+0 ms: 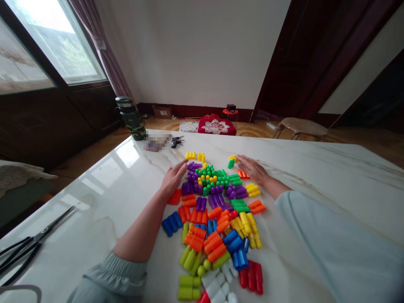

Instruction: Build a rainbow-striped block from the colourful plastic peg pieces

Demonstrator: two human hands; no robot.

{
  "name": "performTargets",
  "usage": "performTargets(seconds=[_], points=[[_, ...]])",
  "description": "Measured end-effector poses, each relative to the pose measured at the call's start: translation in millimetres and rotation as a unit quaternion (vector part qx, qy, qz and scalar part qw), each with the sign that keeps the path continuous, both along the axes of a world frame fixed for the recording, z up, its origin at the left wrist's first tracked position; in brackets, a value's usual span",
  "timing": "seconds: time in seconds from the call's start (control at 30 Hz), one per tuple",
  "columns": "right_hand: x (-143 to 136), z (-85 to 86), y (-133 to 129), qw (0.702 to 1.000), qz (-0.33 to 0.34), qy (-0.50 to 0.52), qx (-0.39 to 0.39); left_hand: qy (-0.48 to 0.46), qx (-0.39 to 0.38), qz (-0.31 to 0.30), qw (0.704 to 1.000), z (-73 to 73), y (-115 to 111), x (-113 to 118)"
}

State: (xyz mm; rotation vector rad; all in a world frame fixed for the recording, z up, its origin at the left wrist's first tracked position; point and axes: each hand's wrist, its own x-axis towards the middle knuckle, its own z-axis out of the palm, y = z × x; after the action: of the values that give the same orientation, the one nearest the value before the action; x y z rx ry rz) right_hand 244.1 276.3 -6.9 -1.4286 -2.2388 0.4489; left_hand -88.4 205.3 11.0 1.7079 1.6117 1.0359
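On the marble table (315, 176), flat open hands (both empty) flank the block pile (214, 198).

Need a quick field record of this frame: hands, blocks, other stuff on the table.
left hand: open, flat on table, at left edge of the block pile
right hand: open, palm down, at right edge of the pile, by orange pieces
block pile: loose plastic blocks, many colours, between the hands
table: glossy white marble-look top
scissors: near left edge
flask: far left corner, upright
keys: beside a blurred item
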Motion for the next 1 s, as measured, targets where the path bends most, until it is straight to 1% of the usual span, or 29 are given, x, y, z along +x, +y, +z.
performTargets(seconds=[0.1, 0.17, 0.2, 0.27, 0.3, 0.33, 0.37, 0.4, 0.43, 0.47, 0.53, 0.57, 0.63, 0.73, 0.8, 0.83, 0.9, 0.93, 0.97, 1.0], points=[[-21, 1.3, -9, 0.991, 0.012, 0.131, -0.037, 0.069, 0.027, -0.024, 0.997, -5.7, 2, 1], [-36, 7.2, -9, 0.973, 0.035, 0.210, -0.087, 0.066, 0.041, -0.025, 0.997, -8.1, 2, 1], [-43, 11.8, -7, 0.966, 0.029, 0.233, -0.109, 0.055, 0.047, -0.021, 0.997, -8.6, 2, 1], [-59, 23.2, 4, 0.964, -0.022, 0.235, -0.123, 0.039, 0.052, -0.020, 0.998, -8.7, 1, -1], [-70, 29.1, 12, 0.969, -0.051, 0.213, -0.113, 0.041, 0.051, -0.024, 0.998, -8.4, 1, -1], [-83, 34.6, 20, 0.978, -0.059, 0.176, -0.094, 0.048, 0.049, -0.027, 0.997, -8.2, 0, -1], [-97, 39.2, 28, 0.988, -0.046, 0.129, -0.068, 0.055, 0.047, -0.029, 0.997, -8.1, 0, -2], [-113, 42.8, 34, 0.996, -0.012, 0.078, -0.049, 0.061, 0.046, -0.027, 0.997, -8.1, 0, -1], [-130, 45.3, 39, 0.999, 0.030, 0.032, -0.029, 0.063, 0.047, -0.022, 0.997, -8.4, 0, -1], [-146, 46.8, 42, 0.998, 0.056, -0.015, -0.019, 0.061, 0.051, -0.016, 0.997, -8.9, 0, -1], [-172, 47.4, 42, 0.990, 0.097, -0.098, -0.031, 0.054, 0.057, -0.011, 0.997, -10.0, 1, -1], [-180, 47.2, 40, 0.986, 0.108, -0.122, -0.039, 0.052, 0.058, -0.010, 0.997, -10.4, 1, -1], [-186, 47.5, 32, 0.982, 0.126, -0.134, -0.044, 0.055, 0.050, -0.021, 0.997, -10.6, 1, -1], [-172, 54.0, 12, 0.987, 0.125, -0.093, -0.034, 0.068, 0.030, -0.039, 0.996, -9.5, 2, -1], [-154, 63.1, -11, 0.992, 0.115, -0.045, -0.027, 0.069, 0.028, -0.043, 0.996, -8.9, 2, -2], [-144, 68.3, -26, 0.993, 0.118, -0.017, -0.019, 0.066, 0.033, -0.043, 0.996, -9.0, 2, -3], [-123, 77.2, -66, 0.989, 0.138, 0.053, 0.008, 0.045, 0.047, -0.048, 0.997, -10.5, 3, -4], [-113, 79.4, -92, 0.987, 0.136, 0.087, 0.016, 0.024, 0.054, -0.049, 0.997, -11.6, 3, -4], [-102, 79.3, -121, 0.986, 0.121, 0.112, 0.023, -0.004, 0.059, -0.048, 0.997, -12.7, 3, -3], [-93, 76.1, -154, 0.987, 0.087, 0.128, 0.028, -0.035, 0.062, -0.043, 0.997, -13.2, 3, -2]])
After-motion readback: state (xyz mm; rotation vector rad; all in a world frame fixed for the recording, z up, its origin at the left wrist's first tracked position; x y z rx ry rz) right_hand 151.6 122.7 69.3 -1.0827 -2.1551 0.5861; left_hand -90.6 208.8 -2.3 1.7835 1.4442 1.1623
